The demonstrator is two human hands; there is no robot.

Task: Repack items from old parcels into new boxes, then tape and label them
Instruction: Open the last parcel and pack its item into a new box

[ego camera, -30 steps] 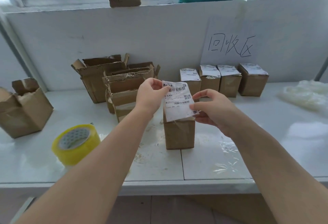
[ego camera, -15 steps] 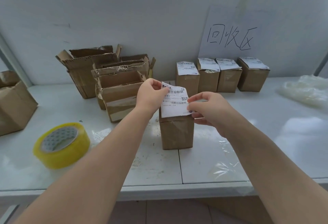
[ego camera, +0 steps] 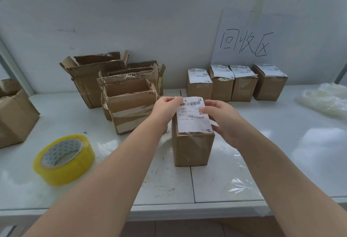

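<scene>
Head view: one white table (ego camera: 281, 142) carries four labelled boxes (ego camera: 242, 88) rowed at the back, one brown box (ego camera: 193, 148) in front, one yellow tape roll (ego camera: 63, 159). One label (ego camera: 193, 118) lies atop that box; left hand (ego camera: 165, 109) pinches its far-left corner, right hand (ego camera: 223, 122) its right edge.

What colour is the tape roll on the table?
Translucent yellow tape roll, with a grey-patterned pale inner core; it shows in the head view.

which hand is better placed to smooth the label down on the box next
Right hand, likely: its fingers lie on the label's face above the box, while the left hand pinches the far corner, steadying it.
</scene>
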